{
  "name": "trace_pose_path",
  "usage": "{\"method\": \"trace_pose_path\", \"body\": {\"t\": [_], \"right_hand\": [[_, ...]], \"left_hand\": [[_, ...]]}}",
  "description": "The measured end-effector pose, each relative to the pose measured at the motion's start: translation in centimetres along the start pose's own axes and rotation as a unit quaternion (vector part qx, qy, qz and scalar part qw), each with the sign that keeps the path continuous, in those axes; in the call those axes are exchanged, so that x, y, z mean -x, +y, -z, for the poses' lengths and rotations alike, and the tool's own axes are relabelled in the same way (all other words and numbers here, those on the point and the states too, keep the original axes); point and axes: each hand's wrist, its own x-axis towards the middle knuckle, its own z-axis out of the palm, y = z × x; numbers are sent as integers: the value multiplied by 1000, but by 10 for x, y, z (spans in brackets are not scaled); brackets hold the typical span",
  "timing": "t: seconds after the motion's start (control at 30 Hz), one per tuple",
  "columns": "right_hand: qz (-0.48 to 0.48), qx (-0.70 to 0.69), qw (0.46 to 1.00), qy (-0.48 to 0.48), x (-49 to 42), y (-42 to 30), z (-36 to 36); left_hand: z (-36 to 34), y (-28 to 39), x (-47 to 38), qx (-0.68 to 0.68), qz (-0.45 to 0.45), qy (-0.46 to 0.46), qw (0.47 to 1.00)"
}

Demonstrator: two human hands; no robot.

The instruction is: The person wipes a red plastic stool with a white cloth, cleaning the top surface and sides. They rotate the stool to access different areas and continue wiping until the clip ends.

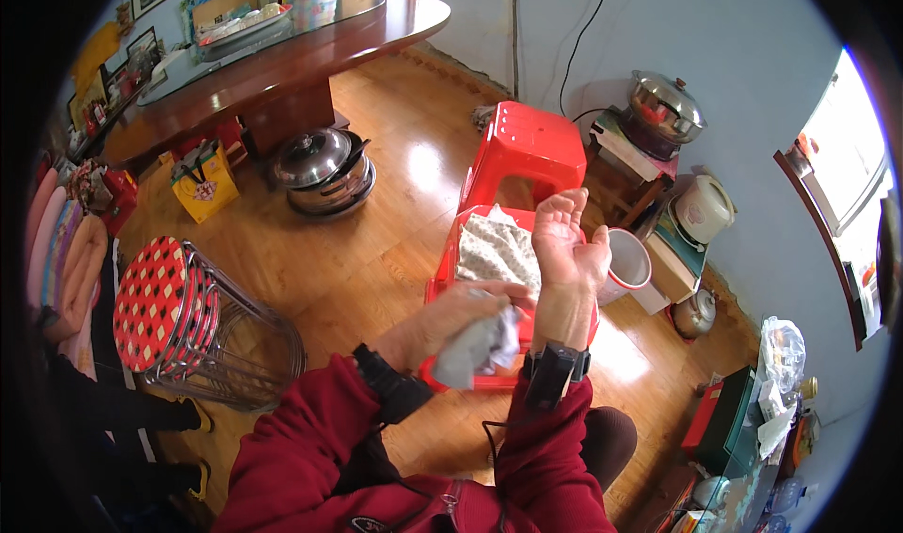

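Note:
My left hand [451,316], blurred, grips a crumpled grey-white cloth [471,353] that hangs below its fingers. Beside it on the right, my right hand [566,242] is raised with the palm facing up and the thumb apart, holding nothing. Both hands are above a red plastic stool [439,282]. On its seat lies a cream patterned cloth [494,251], partly covered by my hands. Black straps [391,385] are around both wrists, the right one with a dark device [554,376].
A second red plastic stool [540,138] stands behind the first. A white bucket [626,258] is to its right. Stacked round stools [152,304] and a lidded steel pot [317,162] stand leftward. A person's dark-clothed leg [134,409] shows at lower left.

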Motion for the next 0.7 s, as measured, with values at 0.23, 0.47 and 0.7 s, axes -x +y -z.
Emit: {"method": "trace_pose_path", "body": {"t": [0.23,0.47,0.7], "right_hand": [[-61,-94,993,-42,9,43,13],[-50,-58,995,-64,30,43,3],[184,522,805,-216,39,54,-1]], "left_hand": [[-21,-22,10,52,20,-53,997],[-21,-36,9,-85,69,-55,992],[-25,-28,11,-199,177,-45,963]]}}
